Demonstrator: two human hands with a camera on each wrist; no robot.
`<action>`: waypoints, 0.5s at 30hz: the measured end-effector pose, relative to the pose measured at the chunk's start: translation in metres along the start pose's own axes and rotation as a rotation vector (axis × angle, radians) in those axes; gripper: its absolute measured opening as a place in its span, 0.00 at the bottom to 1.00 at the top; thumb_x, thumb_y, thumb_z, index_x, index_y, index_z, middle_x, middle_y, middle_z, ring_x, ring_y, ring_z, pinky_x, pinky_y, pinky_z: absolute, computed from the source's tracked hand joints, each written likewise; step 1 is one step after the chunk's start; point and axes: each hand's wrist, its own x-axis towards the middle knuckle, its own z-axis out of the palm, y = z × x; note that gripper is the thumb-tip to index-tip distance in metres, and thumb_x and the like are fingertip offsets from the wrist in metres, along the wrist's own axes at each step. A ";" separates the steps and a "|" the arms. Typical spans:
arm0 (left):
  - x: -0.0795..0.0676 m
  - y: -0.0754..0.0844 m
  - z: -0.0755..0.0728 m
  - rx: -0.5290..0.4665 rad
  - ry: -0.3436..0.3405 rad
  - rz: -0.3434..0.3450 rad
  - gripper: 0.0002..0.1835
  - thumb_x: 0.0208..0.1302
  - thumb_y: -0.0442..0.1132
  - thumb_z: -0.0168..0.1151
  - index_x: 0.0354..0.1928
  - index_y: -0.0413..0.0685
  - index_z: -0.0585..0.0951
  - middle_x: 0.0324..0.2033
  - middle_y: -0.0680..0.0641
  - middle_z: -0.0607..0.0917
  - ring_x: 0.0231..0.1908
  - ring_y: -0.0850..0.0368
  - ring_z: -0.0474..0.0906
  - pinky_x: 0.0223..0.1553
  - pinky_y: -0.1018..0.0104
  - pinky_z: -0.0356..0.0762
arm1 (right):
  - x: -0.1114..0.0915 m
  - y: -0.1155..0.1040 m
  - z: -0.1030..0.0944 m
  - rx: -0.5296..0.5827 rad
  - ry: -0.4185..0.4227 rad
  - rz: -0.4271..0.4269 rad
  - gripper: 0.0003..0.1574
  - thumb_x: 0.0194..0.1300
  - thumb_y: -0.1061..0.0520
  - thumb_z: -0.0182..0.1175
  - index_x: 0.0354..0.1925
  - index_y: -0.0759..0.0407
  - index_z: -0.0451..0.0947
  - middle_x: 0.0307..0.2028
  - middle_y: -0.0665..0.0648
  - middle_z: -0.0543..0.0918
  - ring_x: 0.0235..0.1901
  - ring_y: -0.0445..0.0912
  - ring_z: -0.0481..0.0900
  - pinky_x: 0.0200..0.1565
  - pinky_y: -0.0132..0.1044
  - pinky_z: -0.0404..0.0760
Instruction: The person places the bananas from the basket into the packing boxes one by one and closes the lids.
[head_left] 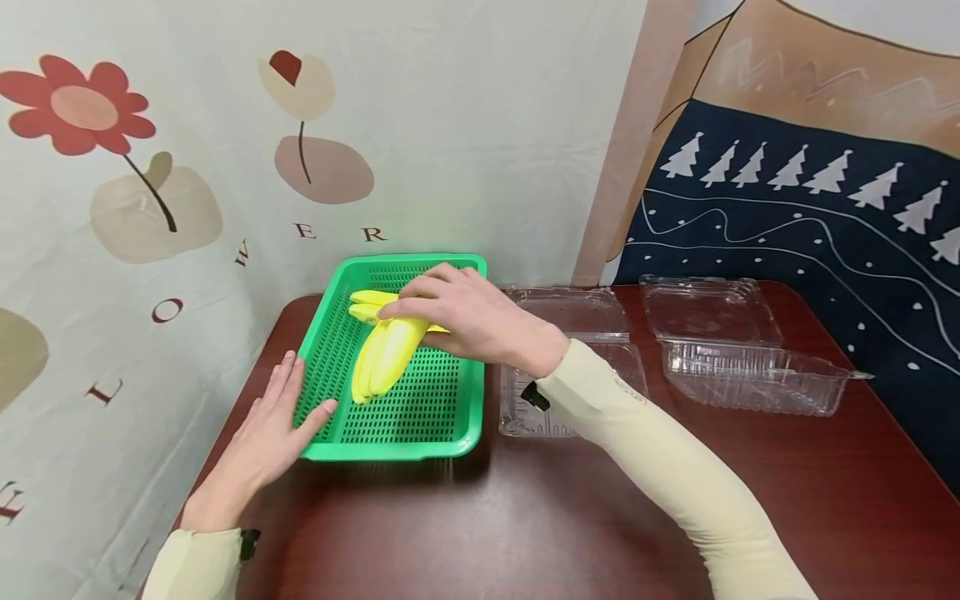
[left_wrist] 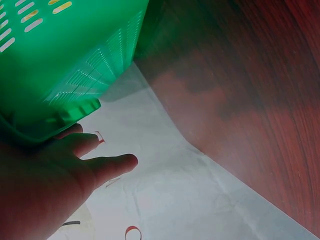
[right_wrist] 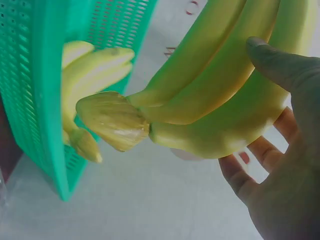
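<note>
My right hand (head_left: 468, 312) grips a bunch of yellow bananas (right_wrist: 215, 75), thumb on one side and fingers on the other. It holds the bunch above a green perforated basket (head_left: 471, 417). A second banana bunch (right_wrist: 97, 77) lies inside the basket; from the head the two bunches overlap, and I cannot tell exactly where one ends. With fingers extended, my left hand (head_left: 273, 429) rests against the basket's left rim. The left wrist view shows that hand (left_wrist: 60, 175) beside the basket's outer wall (left_wrist: 95, 70).
Right of the basket stands a clear plastic clamshell box (head_left: 517, 417), lid raised, partly behind my right forearm. Another lidded clear box (head_left: 757, 387) stands farther right. The dark red wooden table (head_left: 420, 533) meets a printed cloth backdrop (head_left: 465, 125).
</note>
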 end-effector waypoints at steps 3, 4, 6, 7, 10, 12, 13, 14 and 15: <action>0.001 0.000 0.000 -0.003 -0.001 0.003 0.51 0.77 0.64 0.48 0.82 0.38 0.39 0.82 0.39 0.34 0.80 0.35 0.30 0.69 0.22 0.44 | -0.007 0.000 -0.010 0.000 0.019 0.030 0.34 0.64 0.49 0.74 0.67 0.41 0.79 0.58 0.47 0.83 0.59 0.51 0.74 0.51 0.44 0.75; 0.001 0.000 0.001 -0.005 -0.001 0.004 0.51 0.77 0.64 0.48 0.82 0.38 0.39 0.82 0.39 0.34 0.80 0.35 0.30 0.69 0.22 0.44 | -0.010 0.001 -0.013 -0.003 0.026 0.038 0.33 0.64 0.49 0.74 0.66 0.41 0.79 0.57 0.48 0.83 0.59 0.51 0.74 0.51 0.44 0.75; 0.001 0.000 0.001 -0.008 0.000 0.004 0.51 0.77 0.64 0.48 0.82 0.38 0.39 0.82 0.39 0.34 0.80 0.35 0.30 0.69 0.22 0.44 | -0.017 0.002 -0.019 -0.007 0.040 0.059 0.32 0.65 0.48 0.73 0.67 0.40 0.79 0.57 0.47 0.83 0.58 0.51 0.74 0.49 0.44 0.75; 0.001 0.000 0.001 -0.010 -0.001 0.005 0.51 0.77 0.64 0.48 0.82 0.38 0.39 0.82 0.39 0.34 0.80 0.35 0.29 0.69 0.22 0.43 | -0.021 0.003 -0.022 -0.008 0.049 0.066 0.32 0.65 0.47 0.73 0.67 0.41 0.79 0.57 0.48 0.83 0.57 0.51 0.75 0.49 0.45 0.75; 0.001 0.001 0.001 -0.018 -0.001 0.007 0.51 0.77 0.63 0.49 0.82 0.38 0.39 0.82 0.38 0.35 0.80 0.35 0.29 0.69 0.22 0.42 | -0.032 0.005 -0.030 -0.020 0.070 0.084 0.32 0.66 0.47 0.72 0.67 0.41 0.79 0.56 0.48 0.83 0.56 0.51 0.75 0.49 0.45 0.76; 0.001 0.000 0.001 -0.023 -0.003 0.008 0.51 0.77 0.63 0.49 0.82 0.38 0.39 0.82 0.38 0.35 0.80 0.35 0.29 0.70 0.22 0.42 | -0.039 0.006 -0.036 -0.031 0.073 0.097 0.32 0.66 0.47 0.73 0.67 0.41 0.79 0.55 0.49 0.83 0.55 0.51 0.75 0.49 0.46 0.76; 0.000 0.000 0.001 -0.025 -0.004 0.009 0.51 0.77 0.63 0.49 0.82 0.38 0.38 0.82 0.39 0.34 0.80 0.35 0.29 0.70 0.22 0.42 | -0.043 0.006 -0.038 -0.037 0.071 0.103 0.33 0.65 0.48 0.73 0.67 0.42 0.79 0.55 0.49 0.84 0.55 0.52 0.75 0.50 0.46 0.76; 0.000 0.000 0.001 -0.026 -0.005 0.010 0.51 0.77 0.63 0.49 0.82 0.38 0.38 0.82 0.39 0.34 0.80 0.35 0.29 0.70 0.22 0.42 | -0.046 0.007 -0.040 -0.047 0.066 0.111 0.34 0.65 0.48 0.73 0.67 0.42 0.79 0.55 0.49 0.84 0.55 0.52 0.76 0.49 0.47 0.76; 0.000 -0.001 0.001 -0.027 -0.005 0.011 0.50 0.77 0.63 0.49 0.82 0.38 0.38 0.82 0.39 0.33 0.80 0.35 0.28 0.70 0.22 0.41 | -0.050 0.007 -0.042 -0.056 0.062 0.119 0.34 0.64 0.48 0.74 0.68 0.42 0.78 0.54 0.50 0.84 0.55 0.52 0.76 0.49 0.47 0.76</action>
